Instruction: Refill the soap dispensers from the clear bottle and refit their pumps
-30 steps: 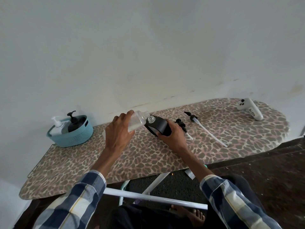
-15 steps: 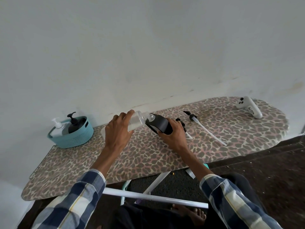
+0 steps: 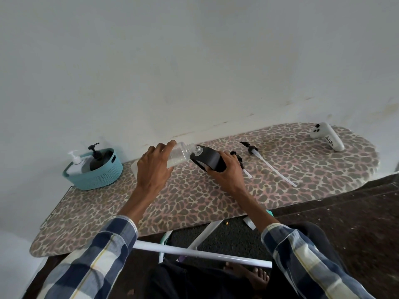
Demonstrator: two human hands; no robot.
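far right on board, white controller [image 3: 327, 139] marked "aw054"

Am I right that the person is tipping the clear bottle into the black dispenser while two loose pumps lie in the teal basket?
Not quite. The head view shows the two loose pumps lying on the ironing board, right of the black dispenser, not in the teal basket. The rest holds: the left hand tips the clear bottle into it.

A leopard-print ironing board [image 3: 194, 203] carries a teal basket [image 3: 95, 176] at its left, two loose pumps [image 3: 267, 164] mid-board and a white controller [image 3: 327, 139] far right
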